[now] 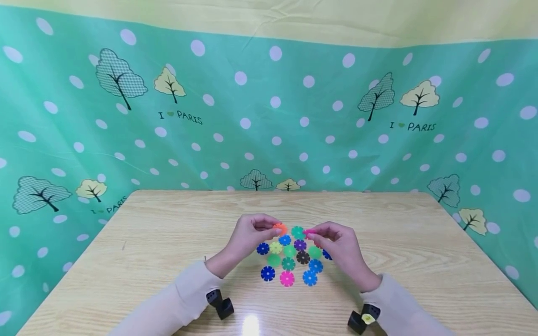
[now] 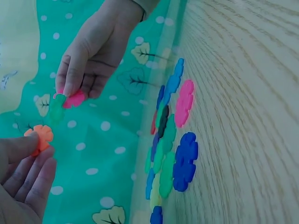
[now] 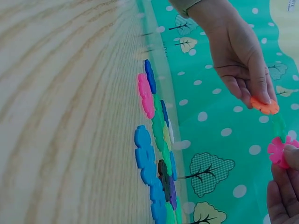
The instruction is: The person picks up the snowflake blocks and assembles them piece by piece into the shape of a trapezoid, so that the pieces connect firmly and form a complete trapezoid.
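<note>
Pinched between the thumb and fingers of my left hand (image 1: 251,233) is an orange notched interlocking disc (image 2: 43,136). My right hand (image 1: 342,242) pinches a pink interlocking disc (image 3: 280,151). A green interlocking disc (image 2: 57,108) meets the pink one's edge, seemingly slotted into it, and hangs between the hands. The left wrist view shows a small gap between orange and green; the right wrist view has them overlapping, so I cannot tell whether they touch. Both hands are raised over the far side of a group of flat discs, whose right edge my right hand partly hides.
Several loose discs lie close together on the wooden table (image 1: 168,242), among them a pink disc (image 1: 287,278), a dark blue disc (image 1: 267,273), a black disc (image 1: 302,257) and a light blue disc (image 1: 309,278). A green dotted cloth (image 1: 218,154) hangs behind the table.
</note>
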Action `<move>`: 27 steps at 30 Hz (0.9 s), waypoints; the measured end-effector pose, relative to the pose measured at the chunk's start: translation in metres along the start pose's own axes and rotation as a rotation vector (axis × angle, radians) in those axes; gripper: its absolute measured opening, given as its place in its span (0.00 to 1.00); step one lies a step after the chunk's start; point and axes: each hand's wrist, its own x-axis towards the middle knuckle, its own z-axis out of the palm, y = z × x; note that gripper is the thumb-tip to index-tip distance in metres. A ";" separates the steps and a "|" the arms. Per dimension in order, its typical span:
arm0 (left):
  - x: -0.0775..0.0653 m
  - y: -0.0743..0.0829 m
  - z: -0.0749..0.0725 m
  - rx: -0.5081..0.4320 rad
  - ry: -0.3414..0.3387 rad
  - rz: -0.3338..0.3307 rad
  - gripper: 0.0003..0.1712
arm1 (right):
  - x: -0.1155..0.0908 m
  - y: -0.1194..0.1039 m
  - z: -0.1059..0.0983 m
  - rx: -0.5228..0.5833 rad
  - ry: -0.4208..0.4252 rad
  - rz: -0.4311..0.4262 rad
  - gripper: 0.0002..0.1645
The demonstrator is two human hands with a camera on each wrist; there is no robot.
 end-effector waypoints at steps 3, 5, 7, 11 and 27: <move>0.000 0.001 0.002 -0.003 0.006 0.012 0.11 | 0.000 0.000 0.000 0.005 -0.001 -0.017 0.05; 0.001 0.002 0.003 0.006 0.005 0.027 0.10 | 0.000 0.000 0.000 0.008 -0.002 -0.023 0.06; 0.001 0.002 0.004 0.014 -0.001 0.042 0.10 | 0.000 0.000 0.000 0.011 -0.005 -0.021 0.06; 0.001 0.003 0.007 0.035 -0.008 0.068 0.08 | 0.001 -0.002 0.000 0.008 -0.005 -0.013 0.06; -0.001 0.003 0.015 0.064 0.017 0.133 0.05 | -0.006 -0.028 0.005 0.067 0.047 -0.083 0.03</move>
